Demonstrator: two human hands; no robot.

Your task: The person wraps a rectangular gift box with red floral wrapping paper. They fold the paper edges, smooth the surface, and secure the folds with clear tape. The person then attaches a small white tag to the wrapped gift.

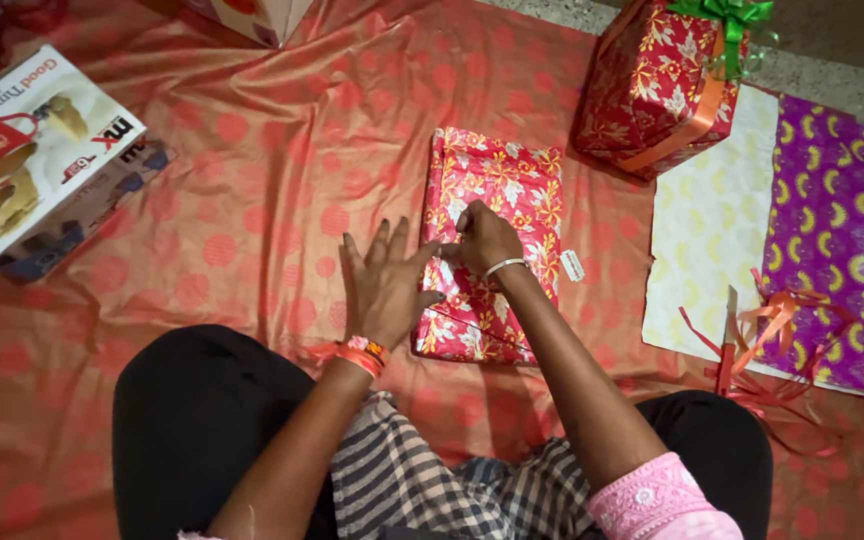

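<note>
Two hands on one parcel, centre of the shiny orange cloth (pixel 252 180). Flat red floral-wrapped box (pixel 497 215) is the landmark here. Left hand (pixel 384 282) lies flat w/ fingers spread, palm pressing down on the box's near-left edge and partly on the cloth beside it. Right hand (pixel 484 238) sits on top of the box, fingers curled in and pinched at something small by the left thumb — looks like a paper fold or a bit of tape, can't tell which.

Progress, judging by what shows: paper already covers the top and the far end of the box, folds look tidy. Near end has a tucked triangle flap visible, so prob. late stage, closing the last seam. No ribbon on this one yet.

Up and to the right of the box: a finished present (pixel 664 80), same sort of red paper, orange ribbon, green bow. Right of the box: purple crescent-print sheet (pixel 837 230) lying partly over a cream sheet (pixel 707 230), w/ loose orange ribbon (pixel 782 315) and what looks like a red-handled cutter (pixel 727 345) on them. Far left of the box: printed carton (pixel 37 150), unwrapped.
</note>
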